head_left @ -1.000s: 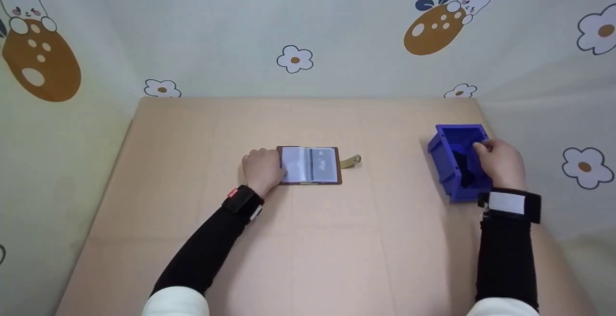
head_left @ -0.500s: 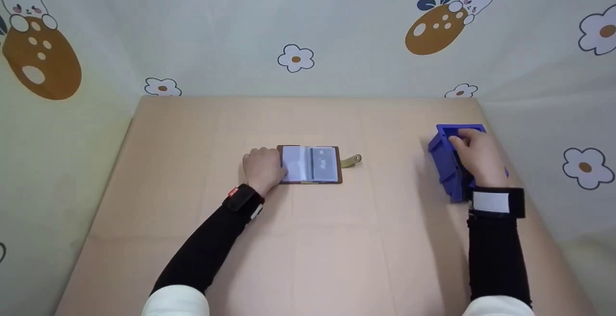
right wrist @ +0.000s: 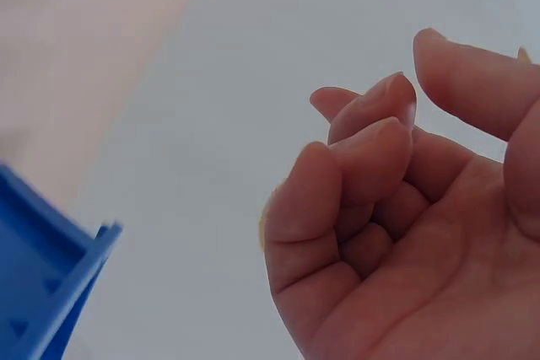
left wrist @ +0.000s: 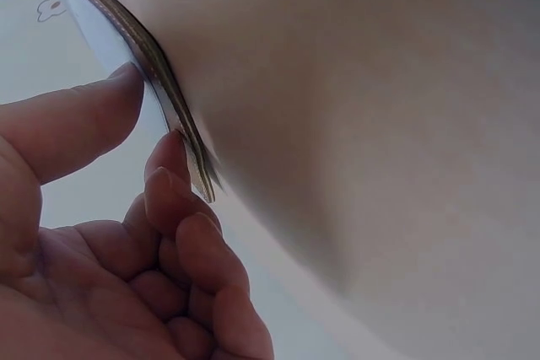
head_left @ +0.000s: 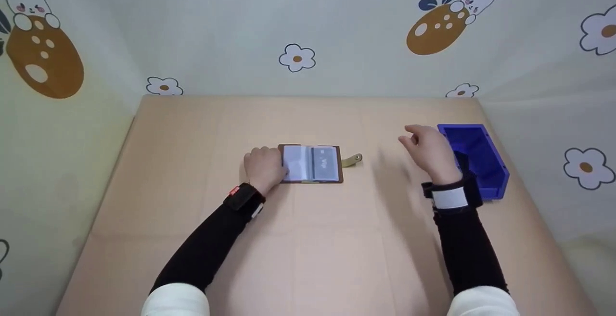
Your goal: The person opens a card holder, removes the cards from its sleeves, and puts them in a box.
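An open card holder [head_left: 317,164] with a brown cover and clear sleeves lies on the table, its snap strap [head_left: 352,160] pointing right. My left hand [head_left: 263,168] holds its left edge. In the left wrist view, the thumb [left wrist: 93,115] and a fingertip touch the sleeve side; the other fingers curl beside the edge. My right hand [head_left: 428,152] is above the table between the card holder and a blue bin [head_left: 498,174]. Its fingers are loosely curled with nothing between them, as the right wrist view shows.
Something black [head_left: 462,161] shows inside the bin, partly hidden by the right wrist. The bin stands near the right edge of the tan tabletop [head_left: 327,258]. A patterned cloth [head_left: 231,32] surrounds the table at the back and sides.
My right hand has moved left from over the blue bin, out past its left side, uncovering more of its inside. The left hand and card holder have stayed put.
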Motion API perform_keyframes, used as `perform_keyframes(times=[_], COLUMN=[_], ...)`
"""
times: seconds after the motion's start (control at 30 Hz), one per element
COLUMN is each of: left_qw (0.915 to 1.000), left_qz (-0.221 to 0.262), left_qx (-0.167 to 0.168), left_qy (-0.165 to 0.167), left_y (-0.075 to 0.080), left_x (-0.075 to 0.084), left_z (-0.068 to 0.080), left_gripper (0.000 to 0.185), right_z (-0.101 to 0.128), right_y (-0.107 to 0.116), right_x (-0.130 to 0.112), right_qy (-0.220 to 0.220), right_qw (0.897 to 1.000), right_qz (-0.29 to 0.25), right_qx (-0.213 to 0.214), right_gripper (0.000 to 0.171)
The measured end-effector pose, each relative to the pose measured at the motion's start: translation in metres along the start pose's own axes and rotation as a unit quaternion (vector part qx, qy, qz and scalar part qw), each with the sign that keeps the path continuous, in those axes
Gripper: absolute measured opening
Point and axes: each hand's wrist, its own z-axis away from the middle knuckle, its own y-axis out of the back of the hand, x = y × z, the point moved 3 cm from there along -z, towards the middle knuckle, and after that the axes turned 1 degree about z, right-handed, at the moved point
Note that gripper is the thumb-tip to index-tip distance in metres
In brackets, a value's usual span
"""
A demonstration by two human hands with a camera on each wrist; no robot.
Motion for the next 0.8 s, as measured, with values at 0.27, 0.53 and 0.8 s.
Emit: perform_keyframes(times=[0.27, 0.53, 0.8], left_qw=[0.9999, 1.0000, 1.0000], left_qz=[-0.011, -0.005, -0.007], left_qx=[-0.004, -0.003, 0.003], left_qy=[-0.004, -0.002, -0.003], left_y=[-0.001, -0.003, -0.006], left_x=[-0.001, -0.001, -0.001], left_z=[-0.001, -0.001, -0.001], left_gripper=[0.024, 0.024, 0.023], right_z=[-0.006, -0.005, -0.006], right_y=[-0.030, -0.067, -0.101], right_x=[-0.027, -0.047, -0.059], right_qy=[0.048, 0.077, 0.091], right_qw=[0.999, 0.996, 0.994], right_qz=[-0.004, 0.006, 0.013], right_qx=[-0.009, -0.043, -0.066], right_gripper=[0.035, 0.033, 0.031])
